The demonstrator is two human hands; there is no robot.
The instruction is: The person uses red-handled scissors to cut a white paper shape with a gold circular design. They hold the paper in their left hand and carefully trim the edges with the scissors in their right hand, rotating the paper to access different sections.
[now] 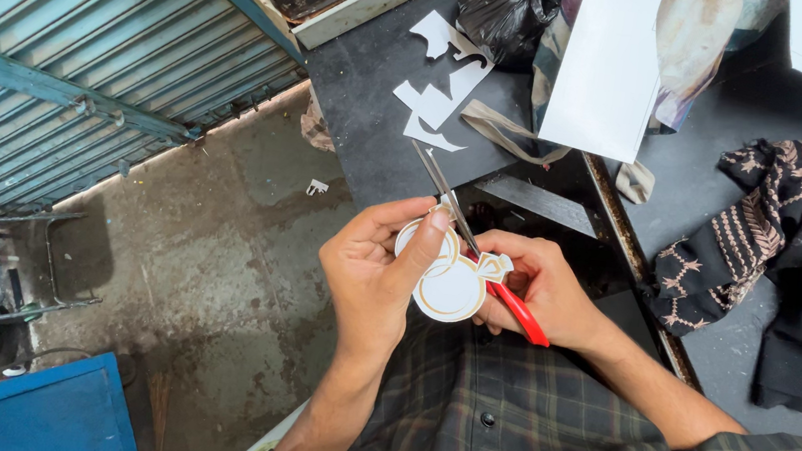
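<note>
Paper cutout (448,283), white with gold-outlined rings, sits between my two hands, held up over my lap just short of the table edge. My left hand (377,275) pinches it: thumb on the front face, fingers curled behind. My right hand (543,290) is clenched around the red handles of the scissors (465,241); blades are nearly closed and point up and away, crossing the cutout's upper edge beside my left thumb tip. Small bow-shaped part of the cutout sticks out to the right, touching my right fingers. Beyond the blades, white paper offcuts (433,106) lie scattered on the dark table (364,110). Further back: black plastic bag (507,1), white paper bag (605,67). Dark patterned cloth (783,229) lies on the right. Teal corrugated shutter (59,46) on the left, one scrap on the concrete floor (204,274) below
</note>
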